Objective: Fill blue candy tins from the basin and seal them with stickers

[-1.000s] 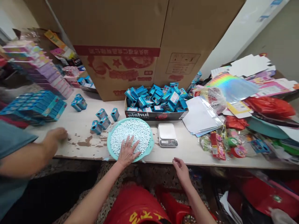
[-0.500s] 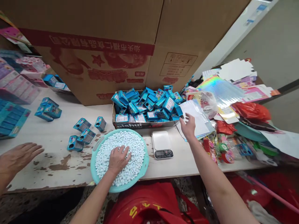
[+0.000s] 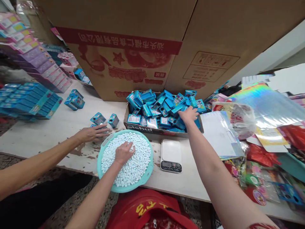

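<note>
My left hand point(image 3: 124, 153) rests in a mint-green round basin point(image 3: 101, 165) filled with small white candies point(image 3: 133, 171). Its fingers curl down into the candies, and the fingertips are partly buried. Over the right end of a low carton point(image 3: 164, 131) heaped with small blue printed boxes point(image 3: 154, 112), my right hand point(image 3: 189, 115) is spread, its fingers apart and touching the boxes. Between the basin and my right forearm lies a white digital scale point(image 3: 171, 156).
A co-worker's hand point(image 3: 92, 133) reaches in from the left beside several loose blue boxes point(image 3: 97, 118). Stacked packs point(image 3: 30, 98) stand at far left. A large cardboard box point(image 3: 133, 79) rises behind. Papers point(image 3: 219, 133) and plastic packaging point(image 3: 257, 152) crowd the right side.
My right hand has moved left and onto the blue boxes. My left hand's fingers have curled in the candies. The co-worker's hand has come rightward to the loose boxes. The view has shifted left.
</note>
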### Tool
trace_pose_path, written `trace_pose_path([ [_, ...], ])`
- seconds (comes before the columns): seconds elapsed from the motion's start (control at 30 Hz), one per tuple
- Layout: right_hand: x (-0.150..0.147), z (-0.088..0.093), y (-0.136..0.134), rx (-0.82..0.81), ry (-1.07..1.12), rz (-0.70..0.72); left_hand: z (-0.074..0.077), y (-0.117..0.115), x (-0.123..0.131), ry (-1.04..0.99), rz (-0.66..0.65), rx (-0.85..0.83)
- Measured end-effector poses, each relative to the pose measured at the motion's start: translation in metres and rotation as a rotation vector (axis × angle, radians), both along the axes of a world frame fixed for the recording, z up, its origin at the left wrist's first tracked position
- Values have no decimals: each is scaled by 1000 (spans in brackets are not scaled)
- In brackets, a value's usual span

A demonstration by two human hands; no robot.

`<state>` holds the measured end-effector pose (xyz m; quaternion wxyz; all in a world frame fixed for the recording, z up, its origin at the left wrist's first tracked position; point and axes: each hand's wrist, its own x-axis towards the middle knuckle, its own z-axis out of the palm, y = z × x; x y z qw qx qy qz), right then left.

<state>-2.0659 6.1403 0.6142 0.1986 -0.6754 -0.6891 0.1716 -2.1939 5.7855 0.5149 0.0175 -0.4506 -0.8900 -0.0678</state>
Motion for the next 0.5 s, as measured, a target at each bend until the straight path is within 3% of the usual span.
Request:
trace_pose_path([
  [0.2,36,-18,-29,230,223,312,0,4,-1,-177,171,176],
  [0.3,57,-17,-51,298,427,369,6,8,-4,-369,267,353],
  [0.4,76,-3,-81,264,781,354,18,11,-3,-714,451,488],
  [0.5,88,9,-117,88,1186,338,32,11,1,-1194,594,675],
])
